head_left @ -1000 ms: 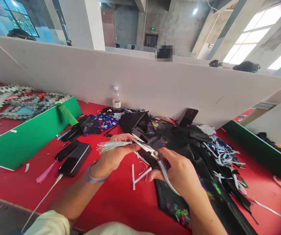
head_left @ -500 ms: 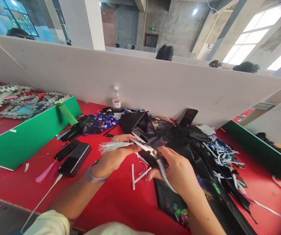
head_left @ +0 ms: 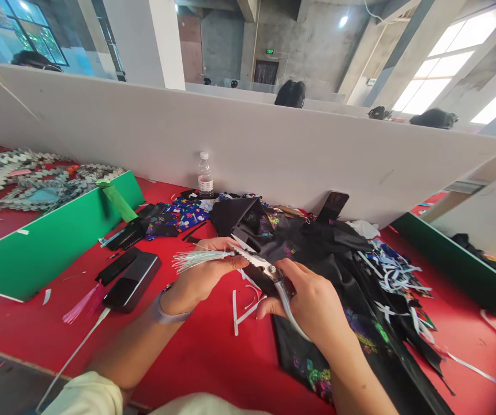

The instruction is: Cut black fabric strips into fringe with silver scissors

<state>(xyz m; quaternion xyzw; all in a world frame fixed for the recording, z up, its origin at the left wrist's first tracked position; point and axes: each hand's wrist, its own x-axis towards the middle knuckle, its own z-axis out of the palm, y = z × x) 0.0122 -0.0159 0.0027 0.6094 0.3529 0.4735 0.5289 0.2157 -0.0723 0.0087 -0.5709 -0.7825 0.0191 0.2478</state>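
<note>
My left hand (head_left: 208,278) is closed in a pinch on a white thread tassel (head_left: 198,260), whose loose strands fan out to the left. In my right hand (head_left: 315,297) are metal scissors (head_left: 270,270) with a toothed inner edge. Their blades stand apart and point at the left fingers, close to the tassel's bound end; whether they touch it I cannot tell. Below the blades, white strips (head_left: 235,314) lie on the red table (head_left: 205,360). Black fabric (head_left: 308,259) with coloured shiny patterns spreads beneath and beyond my right hand.
At left lie a black power bank (head_left: 133,282) with a white cable and a pink tassel (head_left: 77,308). A plastic bottle (head_left: 205,176) stands by the white partition (head_left: 248,135); a phone (head_left: 333,206) leans there. Green boards (head_left: 57,239) edge the sides. Fabric scraps (head_left: 397,274) heap at right.
Hardly anything differs. My right thumb has shifted slightly left and the scissors' lower handle a little with it; the left hand keeps its pinch on the tassel.
</note>
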